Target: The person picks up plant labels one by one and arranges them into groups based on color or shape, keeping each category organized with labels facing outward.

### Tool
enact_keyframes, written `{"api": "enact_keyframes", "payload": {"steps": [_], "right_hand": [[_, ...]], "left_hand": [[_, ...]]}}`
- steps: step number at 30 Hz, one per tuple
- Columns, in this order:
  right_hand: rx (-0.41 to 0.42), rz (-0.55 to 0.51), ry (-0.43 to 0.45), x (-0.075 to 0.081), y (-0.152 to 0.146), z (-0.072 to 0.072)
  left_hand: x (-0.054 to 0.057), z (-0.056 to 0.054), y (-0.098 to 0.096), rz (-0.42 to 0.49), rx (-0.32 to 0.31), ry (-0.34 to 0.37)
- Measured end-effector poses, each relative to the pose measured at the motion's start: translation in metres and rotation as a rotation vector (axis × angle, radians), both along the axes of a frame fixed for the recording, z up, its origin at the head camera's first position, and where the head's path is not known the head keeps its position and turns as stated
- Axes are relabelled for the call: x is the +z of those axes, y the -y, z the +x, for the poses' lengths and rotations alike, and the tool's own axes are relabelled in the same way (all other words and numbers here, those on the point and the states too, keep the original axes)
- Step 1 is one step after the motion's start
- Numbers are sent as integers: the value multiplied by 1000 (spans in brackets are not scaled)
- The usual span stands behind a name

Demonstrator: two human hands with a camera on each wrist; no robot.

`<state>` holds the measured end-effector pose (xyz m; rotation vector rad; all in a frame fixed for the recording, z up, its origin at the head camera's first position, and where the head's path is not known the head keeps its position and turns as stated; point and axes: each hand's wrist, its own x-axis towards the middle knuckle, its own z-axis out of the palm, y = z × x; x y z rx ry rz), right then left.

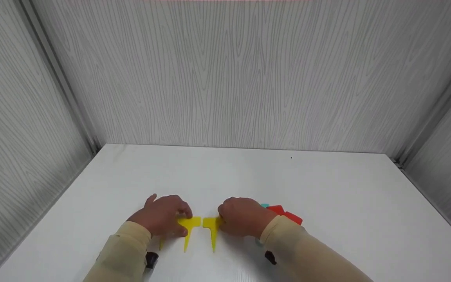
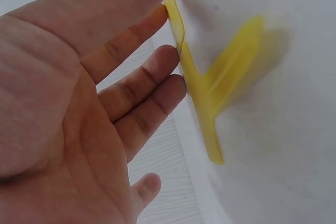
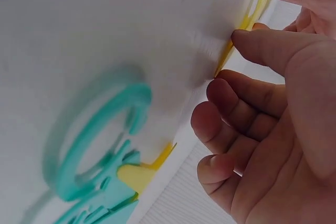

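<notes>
Two yellow T-shaped plant labels lie side by side in the head view, stems toward me and crossbars nearly meeting. My left hand [image 1: 162,216] pinches the left label [image 1: 190,222] by its crossbar, forefinger on the far edge and thumb by the stem. A further yellow label [image 2: 198,90] lies under that hand, beside its other fingers, mostly hidden from the head view. My right hand [image 1: 244,216] pinches the right label [image 1: 211,224] at the crossbar's outer end, which the fingers cover. The remaining right fingers [image 3: 207,124] are curled in toward the palm.
Red flat pieces [image 1: 293,217] lie beyond my right wrist, with a bit of teal showing behind. The right wrist view shows teal pieces [image 3: 73,182], one ring-shaped, and another yellow piece [image 3: 139,176] among them. A wood-grain wall [image 1: 225,78] closes off the white table [image 1: 327,184].
</notes>
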<state>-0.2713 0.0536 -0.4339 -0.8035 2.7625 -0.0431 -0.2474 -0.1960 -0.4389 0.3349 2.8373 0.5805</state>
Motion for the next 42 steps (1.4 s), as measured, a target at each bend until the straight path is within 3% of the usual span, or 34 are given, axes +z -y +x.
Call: {"api": "enact_keyframes", "payload": {"steps": [4, 8, 12, 17, 22, 30, 37, 42], "right_hand": [[-30, -26, 13, 1, -2, -2], [-6, -83, -30, 8, -13, -2], [-26, -129, -66, 18, -31, -5], [-104, -152, -27, 25, -57, -15], [-192, -175, 44, 28, -79, -25], [-204, -142, 104, 17, -83, -35], [-162, -61, 59, 14, -71, -35], [-191, -76, 77, 15, -67, -36]], "left_hand": [[2, -1, 0, 10, -17, -16], [5, -1, -1, 19, 3, -8], [6, 3, -12, -2, 2, -70], [8, 16, -40, -14, -68, -161], [6, 23, -56, -67, -128, -205], [0, 26, -59, -70, -125, -189], [1, 28, -63, -73, -106, -201], [3, 29, -68, -61, -109, -180]]}}
